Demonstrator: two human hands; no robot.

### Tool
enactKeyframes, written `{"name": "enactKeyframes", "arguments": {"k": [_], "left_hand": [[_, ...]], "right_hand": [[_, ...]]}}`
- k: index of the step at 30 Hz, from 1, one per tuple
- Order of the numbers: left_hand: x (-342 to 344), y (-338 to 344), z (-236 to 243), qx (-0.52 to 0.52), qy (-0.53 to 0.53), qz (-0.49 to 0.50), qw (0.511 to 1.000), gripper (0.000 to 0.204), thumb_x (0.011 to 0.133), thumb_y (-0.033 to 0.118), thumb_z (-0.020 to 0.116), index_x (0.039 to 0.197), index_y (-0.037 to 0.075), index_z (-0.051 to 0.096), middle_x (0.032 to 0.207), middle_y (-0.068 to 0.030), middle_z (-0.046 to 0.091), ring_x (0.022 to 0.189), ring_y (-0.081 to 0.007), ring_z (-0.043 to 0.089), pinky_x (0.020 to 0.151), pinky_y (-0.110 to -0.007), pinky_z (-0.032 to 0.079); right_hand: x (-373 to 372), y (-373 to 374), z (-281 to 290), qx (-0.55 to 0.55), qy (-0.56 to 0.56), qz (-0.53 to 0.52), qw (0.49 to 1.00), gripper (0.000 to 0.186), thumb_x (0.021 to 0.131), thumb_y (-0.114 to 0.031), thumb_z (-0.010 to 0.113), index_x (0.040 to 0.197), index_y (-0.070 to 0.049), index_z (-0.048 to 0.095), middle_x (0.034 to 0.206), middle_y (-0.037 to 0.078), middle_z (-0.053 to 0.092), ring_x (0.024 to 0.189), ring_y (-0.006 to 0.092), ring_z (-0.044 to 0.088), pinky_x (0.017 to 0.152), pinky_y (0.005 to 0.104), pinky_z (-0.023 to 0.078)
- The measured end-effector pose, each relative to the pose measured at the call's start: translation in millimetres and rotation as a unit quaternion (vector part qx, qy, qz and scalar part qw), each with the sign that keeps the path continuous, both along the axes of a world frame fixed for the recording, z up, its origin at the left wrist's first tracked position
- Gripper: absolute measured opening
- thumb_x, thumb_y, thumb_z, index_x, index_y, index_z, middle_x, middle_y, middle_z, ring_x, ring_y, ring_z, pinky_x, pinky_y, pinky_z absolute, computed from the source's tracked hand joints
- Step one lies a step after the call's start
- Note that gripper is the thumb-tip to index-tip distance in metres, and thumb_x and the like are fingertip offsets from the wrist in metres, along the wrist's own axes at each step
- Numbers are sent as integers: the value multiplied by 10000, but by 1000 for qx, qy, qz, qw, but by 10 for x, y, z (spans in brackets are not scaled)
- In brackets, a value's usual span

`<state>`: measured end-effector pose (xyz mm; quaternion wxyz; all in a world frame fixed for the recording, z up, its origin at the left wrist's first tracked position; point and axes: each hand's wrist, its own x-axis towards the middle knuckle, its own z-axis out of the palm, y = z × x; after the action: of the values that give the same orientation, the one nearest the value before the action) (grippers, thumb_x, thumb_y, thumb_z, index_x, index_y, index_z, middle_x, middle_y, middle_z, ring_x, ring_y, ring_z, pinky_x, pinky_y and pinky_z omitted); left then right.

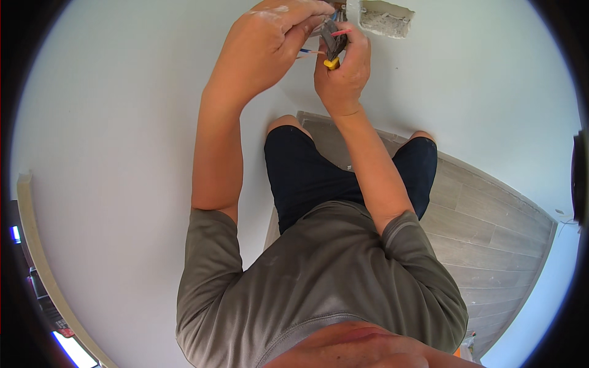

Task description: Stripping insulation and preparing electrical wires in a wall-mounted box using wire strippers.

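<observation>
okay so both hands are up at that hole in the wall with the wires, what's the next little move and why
Probably close the grey tool with the yellow tip, held in the right hand, onto one thin wire. The left hand pinches the wires beside the rough rectangular wall opening, and the red wire and blue wire ends stick out loose near the tool.

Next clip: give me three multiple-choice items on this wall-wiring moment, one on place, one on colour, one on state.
1. Where is the rough opening?
A. in the floor
B. in the white wall
C. in a door

2. What colour is the tip of the tool below the fingers?
A. yellow
B. green
C. black

3. How is the right hand?
A. flat on the wall
B. hanging free
C. closed around the tool

Answers: 1 B, the hole is cut in the wall. 2 A, a yellow end shows. 3 C, its fingers wrap the tool while the left hand pinches at the wires.
</observation>
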<state>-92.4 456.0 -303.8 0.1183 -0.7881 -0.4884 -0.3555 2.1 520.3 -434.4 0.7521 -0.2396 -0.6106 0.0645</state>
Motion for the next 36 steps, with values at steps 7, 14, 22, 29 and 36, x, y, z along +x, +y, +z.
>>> {"name": "enactKeyframes", "arguments": {"k": [7,14,22,29,36], "left_hand": [[-111,-13,82,2,8,34,999,111,941,96,613,999,19,670,868,-167,698,822,-326,673,728,-383,529],[398,-707,-1008,76,-402,-19,912,203,998,4,507,1143,-44,640,848,-91,680,679,-122,607,646,-263,501],[749,-87,-1349,-36,-496,11,868,301,1034,81,500,1291,-43,594,937,-61,668,752,-104,610,669,-241,498],[782,218,-1275,78,-372,14,925,352,996,-17,500,1302,88,638,1035,-127,676,693,-107,624,591,-242,499],[698,464,-1275,112,-313,-34,942,228,963,-37,529,1118,51,671,998,-103,677,586,-116,594,529,-254,473]], "right_hand": [[285,177,3,37,-80,40,995,504,682,123,661,1138,-61,550,957,110,638,786,324,579,674,411,468],[428,147,-4,-65,-65,162,983,364,824,68,648,1148,-65,547,948,69,656,791,235,619,713,334,503],[443,78,4,-166,68,241,954,308,889,45,640,1160,-45,526,971,21,652,830,101,615,755,257,514],[679,-1,65,-197,49,302,932,365,913,62,584,1259,-21,504,1097,62,627,931,141,619,812,271,525],[1456,-324,-192,-284,-35,275,918,427,928,28,558,1346,-5,478,1161,101,593,1040,173,587,957,330,469]]}}
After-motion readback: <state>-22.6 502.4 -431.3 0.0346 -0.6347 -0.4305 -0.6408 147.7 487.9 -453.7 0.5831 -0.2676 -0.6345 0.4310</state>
